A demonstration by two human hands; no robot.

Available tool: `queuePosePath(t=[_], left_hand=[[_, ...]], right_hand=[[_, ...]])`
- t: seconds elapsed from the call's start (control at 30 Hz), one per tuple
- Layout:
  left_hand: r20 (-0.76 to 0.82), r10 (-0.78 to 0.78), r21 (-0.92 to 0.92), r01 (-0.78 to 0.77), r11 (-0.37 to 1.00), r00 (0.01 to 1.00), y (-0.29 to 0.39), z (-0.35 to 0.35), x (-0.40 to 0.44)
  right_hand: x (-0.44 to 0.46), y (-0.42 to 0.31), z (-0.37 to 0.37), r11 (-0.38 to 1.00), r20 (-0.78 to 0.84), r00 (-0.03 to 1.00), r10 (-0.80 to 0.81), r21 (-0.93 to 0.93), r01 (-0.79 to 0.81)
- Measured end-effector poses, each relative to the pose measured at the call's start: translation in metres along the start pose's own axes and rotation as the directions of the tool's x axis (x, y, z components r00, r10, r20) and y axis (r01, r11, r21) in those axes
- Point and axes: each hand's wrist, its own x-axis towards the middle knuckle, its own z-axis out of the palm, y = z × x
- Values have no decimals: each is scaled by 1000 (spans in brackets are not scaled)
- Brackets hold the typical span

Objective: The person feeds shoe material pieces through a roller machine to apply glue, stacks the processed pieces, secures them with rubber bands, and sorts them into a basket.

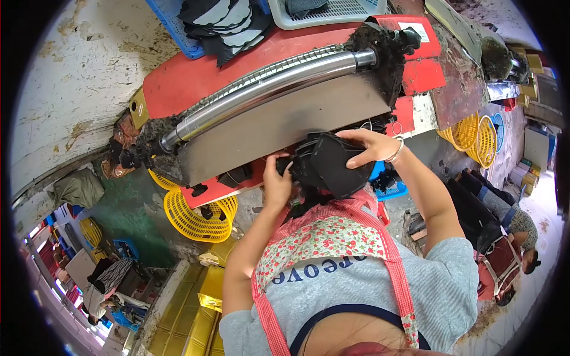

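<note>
A stack of black flat cut pieces [335, 166] is held in front of my apron, close to the machine's front edge. My right hand [373, 147] grips the stack at its upper right, thumb on top of the uppermost piece. At the stack's left side my left hand [278, 181] is closed, with thumb and fingers on the dark edges of the pieces. Just beyond the hands lies a flat metal plate [285, 127] with a shiny steel roller [273, 89] behind it. The undersides of the pieces are hidden.
Behind the roller, a blue basket [169, 21] holds black and grey pieces, beside a pale basket [332, 22]. A yellow basket [196, 222] stands on the floor at left; more yellow baskets [484, 142] are at right. Other people sit at both sides.
</note>
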Motion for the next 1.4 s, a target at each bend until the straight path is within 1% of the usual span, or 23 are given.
queuePosePath(t=[0.03, 0.13, 0.17, 0.27, 0.3, 0.37, 0.4, 0.43, 0.47, 0.5, 0.53, 0.57, 0.67, 0.7, 0.73, 0.77, 0.83, 0.93, 1.0, 1.03, 1.23, 1.33, 1.4], left_hand=[[17, -70, -122, 72, 990, 997, -4, 8, 1], [-83, -23, -137, 12, 990, 996, -4, 19, 1], [-55, -66, -136, 58, 989, 996, -6, 19, 0], [31, -195, -128, 198, 972, 980, -13, 16, -6], [107, -297, -258, 315, 913, 949, 8, 18, -6], [223, -336, -357, 397, 845, 915, -23, 30, 2], [280, -348, -400, 438, 805, 895, -45, 36, 7], [433, -399, -656, 586, 475, 809, -66, 37, 11], [410, -437, -698, 584, 415, 801, -54, 39, 18], [388, -477, -736, 577, 354, 788, -30, 37, 26], [367, -520, -772, 564, 294, 772, -17, 36, 28], [361, -506, -777, 553, 301, 783, -34, 36, 26], [238, -468, -497, 521, 694, 851, -58, 31, 15], [205, -310, -368, 367, 855, 928, -49, 29, 15], [178, -269, -226, 306, 925, 946, -41, 29, 13], [157, -224, -78, 239, 968, 962, -34, 32, 11], [172, -96, 195, 62, 979, 980, -31, 32, 12], [179, 14, 325, -73, 943, 984, -31, 31, 11], [195, -45, 354, -28, 935, 980, -19, 28, 7], [205, -75, 370, -6, 929, 976, -13, 26, 5], [228, -45, 461, -67, 885, 973, -3, 12, -5], [232, -116, 688, -79, 721, 966, 22, 0, -16], [263, 81, 681, -245, 690, 961, 32, -13, -20]], right_hand=[[0, -5, 2, 1000, -14, 1000, -6, -16, 5], [-9, -16, -3, 967, -33, 997, -76, -247, 65], [-18, -28, -5, 876, -41, 983, -178, -461, 139], [-35, -25, -19, 917, -23, 979, -203, -354, 182], [-32, -24, -17, 917, -1, 989, -145, -377, 134], [-18, -23, -6, 905, 33, 999, -26, -425, 38], [-1, 5, -8, 905, 85, 995, -50, -417, 81], [14, 25, -8, 845, 111, 991, -72, -521, 120], [28, 42, -9, 759, 110, 989, -99, -635, 146], [41, 55, -10, 713, 66, 997, 38, -700, 19], [48, 65, -9, 691, 45, 999, 21, -723, 18], [54, 74, -9, 667, 26, 1000, 1, -745, 18], [60, 91, 2, 542, -115, 992, -42, -837, -74], [58, 90, 10, 514, -193, 980, -40, -845, -146], [56, 90, 19, 486, -273, 961, -40, -846, -220], [53, 92, 29, 381, -355, 918, -175, -884, -269], [43, 83, 39, 306, -399, 882, -252, -897, -318], [36, 87, 47, 293, -414, 860, -299, -897, -330], [32, 92, 49, 269, -354, 855, -378, -926, -265], [31, 91, 49, 314, -341, 855, -391, -922, -225], [37, 89, 50, 456, -401, 847, -351, -863, -219], [36, 79, 54, 369, -339, 835, -434, -912, -178], [40, 83, 48, 498, -306, 864, -401, -864, -75]])
